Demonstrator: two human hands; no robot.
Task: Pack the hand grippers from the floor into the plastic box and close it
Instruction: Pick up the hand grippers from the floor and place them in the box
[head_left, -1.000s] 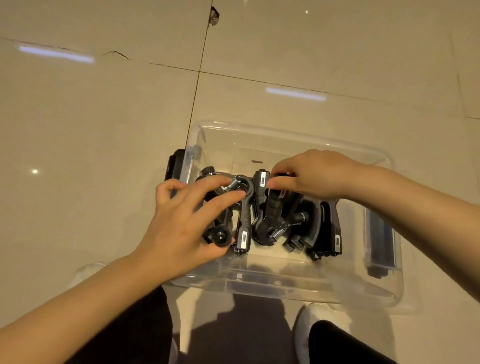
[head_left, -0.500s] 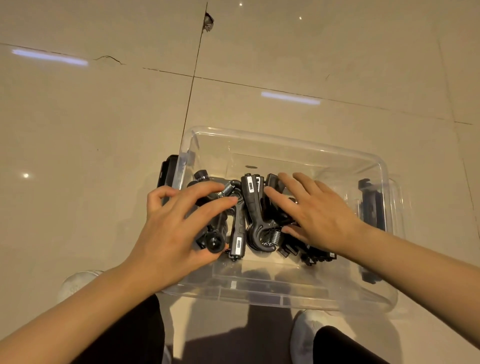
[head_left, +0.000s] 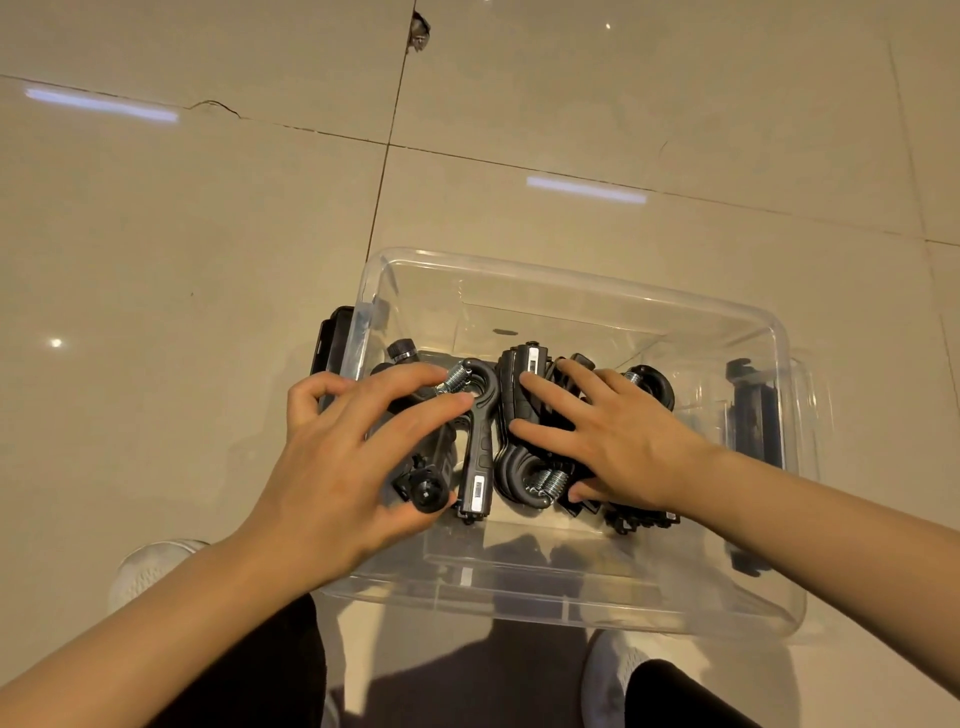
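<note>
A clear plastic box (head_left: 571, 280) stands open on the tiled floor in front of me. Several black hand grippers (head_left: 480, 441) with steel springs lie packed side by side on its bottom. My left hand (head_left: 343, 467) rests on the left ones with fingers spread and nearly straight, the thumb beside a round knob. My right hand (head_left: 613, 441) lies flat on the right-hand grippers, fingers straight and pressing down. Black latches sit on the box's left end (head_left: 330, 343) and right end (head_left: 753, 410). No lid is in view.
Beige glossy floor tiles (head_left: 208, 234) surround the box, with a crack at the far left and a chipped tile corner at the top. My white shoes (head_left: 150, 571) and dark trouser legs are at the bottom, right against the box's near wall.
My right hand has let go of the gripper it pinched and now lies flat over the right-hand grippers. The left hand has hardly moved.
</note>
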